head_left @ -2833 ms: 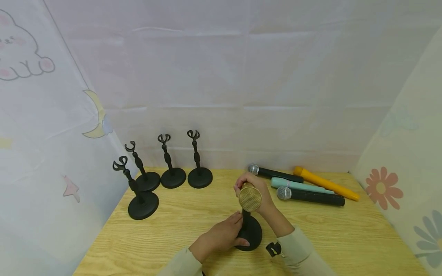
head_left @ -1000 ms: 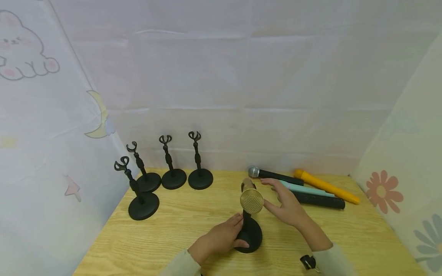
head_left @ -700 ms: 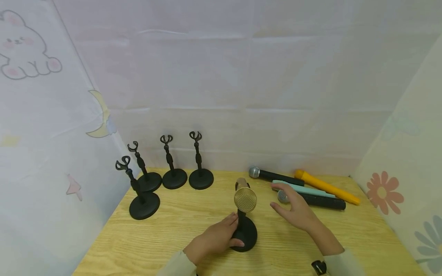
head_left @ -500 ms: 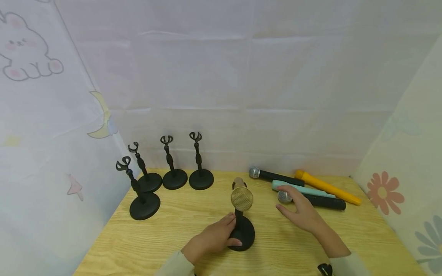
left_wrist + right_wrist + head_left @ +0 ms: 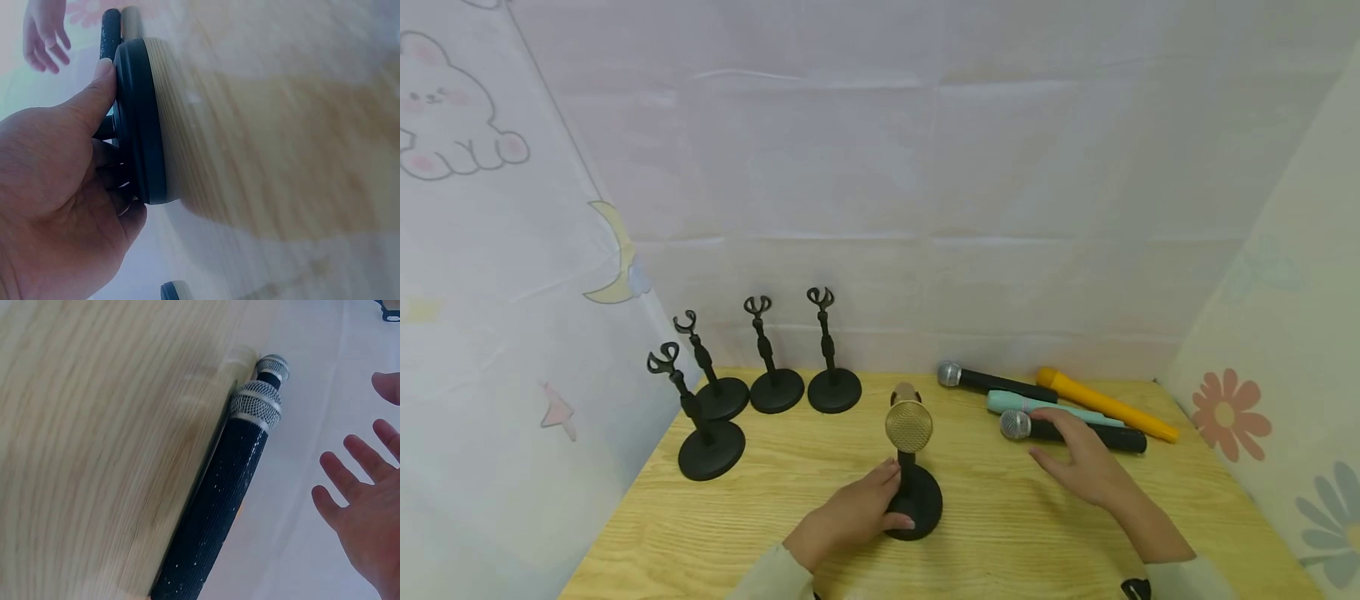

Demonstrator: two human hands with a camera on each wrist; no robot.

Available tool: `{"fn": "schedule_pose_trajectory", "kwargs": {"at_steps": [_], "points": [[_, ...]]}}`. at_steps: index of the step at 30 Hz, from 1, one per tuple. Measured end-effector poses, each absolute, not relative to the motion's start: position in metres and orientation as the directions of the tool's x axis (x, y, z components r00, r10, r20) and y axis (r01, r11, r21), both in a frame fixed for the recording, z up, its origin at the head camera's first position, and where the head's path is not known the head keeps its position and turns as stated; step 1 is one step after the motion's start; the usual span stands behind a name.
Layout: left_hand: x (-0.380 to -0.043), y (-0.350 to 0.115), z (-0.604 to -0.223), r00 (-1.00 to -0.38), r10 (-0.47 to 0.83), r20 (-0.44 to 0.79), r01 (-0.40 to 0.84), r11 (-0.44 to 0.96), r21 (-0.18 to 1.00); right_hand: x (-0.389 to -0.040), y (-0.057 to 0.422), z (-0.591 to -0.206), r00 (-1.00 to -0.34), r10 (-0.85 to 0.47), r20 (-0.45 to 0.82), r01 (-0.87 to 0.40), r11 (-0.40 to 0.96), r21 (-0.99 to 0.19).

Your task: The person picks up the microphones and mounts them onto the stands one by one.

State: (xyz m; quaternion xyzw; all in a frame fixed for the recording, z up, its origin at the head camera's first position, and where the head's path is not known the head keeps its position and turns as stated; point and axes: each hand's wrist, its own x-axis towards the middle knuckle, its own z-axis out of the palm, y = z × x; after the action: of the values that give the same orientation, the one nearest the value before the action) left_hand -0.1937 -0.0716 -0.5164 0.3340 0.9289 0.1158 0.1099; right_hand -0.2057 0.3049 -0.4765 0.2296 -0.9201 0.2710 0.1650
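A gold microphone (image 5: 909,427) sits in the clip of a black desktop microphone stand (image 5: 929,505), its mesh head facing me. My left hand (image 5: 853,513) grips the stand's round base. In the left wrist view the thumb lies on one side of the base (image 5: 139,125) and the fingers curl by the other. My right hand (image 5: 1090,467) is held with fingers spread, holding nothing. It hovers by a black microphone with a silver head (image 5: 1017,425); the right wrist view shows a gap between that microphone (image 5: 219,494) and the fingers.
Several bare black microphone stands (image 5: 833,390) are grouped at the back left. Beyond the black microphone lie a mint-green microphone (image 5: 1007,402), an orange one (image 5: 1105,404) and another black one (image 5: 992,382). A pale cloth backdrop (image 5: 880,208) rises behind the wooden table (image 5: 790,467).
My right hand let go of the gold microphone and moved right towards the lying microphones. My left hand has slid the stand with the gold microphone a little to the left.
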Motion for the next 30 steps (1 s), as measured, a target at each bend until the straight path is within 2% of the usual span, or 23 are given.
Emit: {"fn": "schedule_pose_trajectory", "kwargs": {"at_steps": [14, 22, 30], "points": [[-0.199, -0.089, -0.516, -0.782, 0.606, -0.149, 0.541, 0.777, 0.32, -0.208, 0.326, -0.482, -0.864, -0.33, 0.381, -0.466, 0.811, -0.353], [-0.201, -0.104, -0.517, -0.789, 0.6, -0.134, 0.535, 0.777, 0.331, -0.213, 0.335, -0.486, -0.86, -0.335, 0.385, -0.453, 0.848, -0.274], [-0.203, -0.12, -0.514, -0.81, 0.577, -0.109, 0.509, 0.783, 0.357, -0.218, 0.342, -0.493, -0.886, -0.319, 0.338, -0.413, 0.872, -0.261]]}}
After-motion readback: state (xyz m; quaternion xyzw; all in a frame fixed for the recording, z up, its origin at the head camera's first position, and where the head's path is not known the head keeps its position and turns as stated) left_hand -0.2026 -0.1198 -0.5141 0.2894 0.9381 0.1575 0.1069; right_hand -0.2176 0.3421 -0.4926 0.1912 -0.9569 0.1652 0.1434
